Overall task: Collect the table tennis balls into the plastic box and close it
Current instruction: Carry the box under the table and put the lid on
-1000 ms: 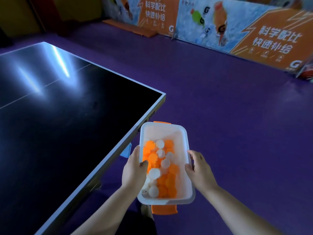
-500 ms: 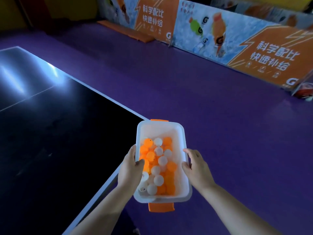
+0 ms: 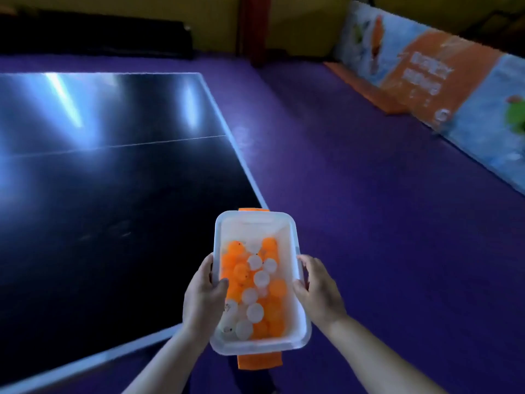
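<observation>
I hold a translucent white plastic box in the air in front of me, over the corner of the table tennis table. It has no lid on and shows orange latches at its near and far ends. Several orange and white table tennis balls lie piled in its near half. My left hand grips the box's left long side, thumb over the rim. My right hand grips the right long side. No lid is in view.
The dark table tennis table fills the left, its right edge running past the box. Purple floor spreads to the right. Orange and blue advertising barriers line the far right. A dark bench stands along the back wall.
My view has swung to the left, so the table now stretches ahead and the barriers sit further right. The box stays in both hands, and the balls have shifted slightly inside.
</observation>
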